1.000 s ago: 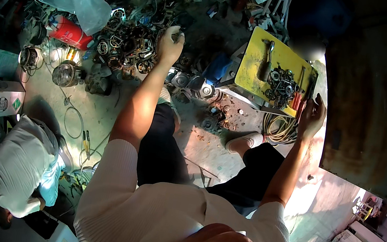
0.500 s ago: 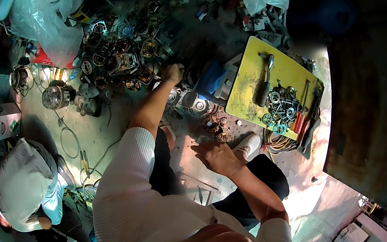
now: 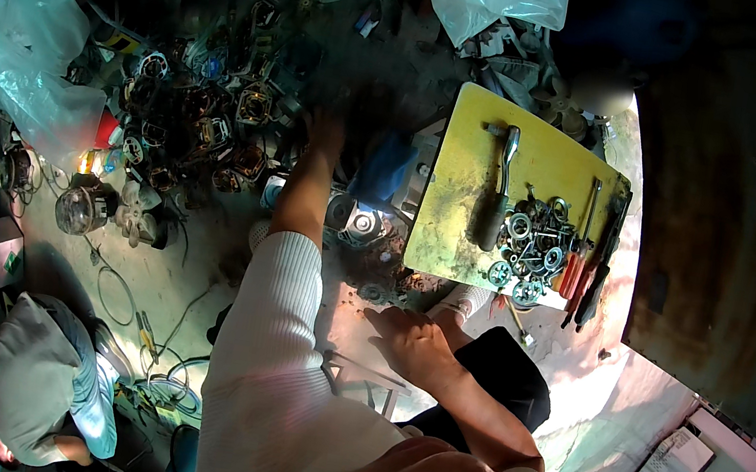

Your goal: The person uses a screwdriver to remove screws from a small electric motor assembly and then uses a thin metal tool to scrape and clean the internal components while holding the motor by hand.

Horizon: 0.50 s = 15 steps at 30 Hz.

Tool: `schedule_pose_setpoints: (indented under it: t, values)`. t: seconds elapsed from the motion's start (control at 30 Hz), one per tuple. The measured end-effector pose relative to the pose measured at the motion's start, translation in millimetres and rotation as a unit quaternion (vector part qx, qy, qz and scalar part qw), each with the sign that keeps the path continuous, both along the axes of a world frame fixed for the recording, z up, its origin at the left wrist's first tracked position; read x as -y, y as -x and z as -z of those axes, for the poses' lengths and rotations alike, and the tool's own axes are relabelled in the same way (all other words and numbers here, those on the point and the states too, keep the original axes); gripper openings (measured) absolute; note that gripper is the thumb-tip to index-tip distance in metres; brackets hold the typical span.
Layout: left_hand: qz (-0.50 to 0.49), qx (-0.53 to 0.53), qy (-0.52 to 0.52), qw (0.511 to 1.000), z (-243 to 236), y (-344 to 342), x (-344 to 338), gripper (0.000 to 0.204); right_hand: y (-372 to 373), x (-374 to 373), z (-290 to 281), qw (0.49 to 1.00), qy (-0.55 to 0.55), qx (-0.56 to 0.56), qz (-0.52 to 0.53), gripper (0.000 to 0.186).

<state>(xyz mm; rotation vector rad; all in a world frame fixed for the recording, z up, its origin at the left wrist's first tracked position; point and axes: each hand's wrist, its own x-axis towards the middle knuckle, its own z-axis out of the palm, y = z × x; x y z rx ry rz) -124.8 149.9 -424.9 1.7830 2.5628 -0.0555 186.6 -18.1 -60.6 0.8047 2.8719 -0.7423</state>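
Observation:
My left hand (image 3: 323, 133) reaches forward into dark shadow, between a heap of motor parts with copper windings (image 3: 206, 135) and a blue crumpled piece of material (image 3: 381, 172). Its fingers are lost in the dark, so any hold cannot be made out. Grey metal housings (image 3: 362, 224) lie on the floor just right of my left forearm. Over my lap hangs my right hand (image 3: 415, 346), palm down, fingers loosely apart and nothing in them. Beyond it are small brownish parts (image 3: 390, 283) on the floor.
A yellow board (image 3: 463, 200) at right carries a ratchet wrench (image 3: 502, 187), metal rings and bolts (image 3: 535, 246) and red-handled screwdrivers (image 3: 575, 272). Fan blades (image 3: 136, 216), cables (image 3: 117, 294) and clear plastic bags (image 3: 35, 93) lie left. Another person (image 3: 31, 369) crouches at lower left.
My left hand has stretched farther forward into the shadow, its arm straighter. My right hand stays nearly in place. The view has shifted, so the board sits lower and farther left.

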Motion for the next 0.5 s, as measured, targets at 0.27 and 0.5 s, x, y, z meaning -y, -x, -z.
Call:
schedule_pose_setpoints:
  t: [0.27, 0.5]
  values:
    - [0.034, -0.025, 0.028, 0.999, 7, 23, -16, 0.047, -3, -1, 21, 0.999, 0.023, -0.042, 0.013, 0.037]
    - [0.124, -0.004, -0.034, 0.992, -45, 25, -23, 0.032, 0, -5, 12, 0.999, 0.038, -0.012, 0.016, 0.04]
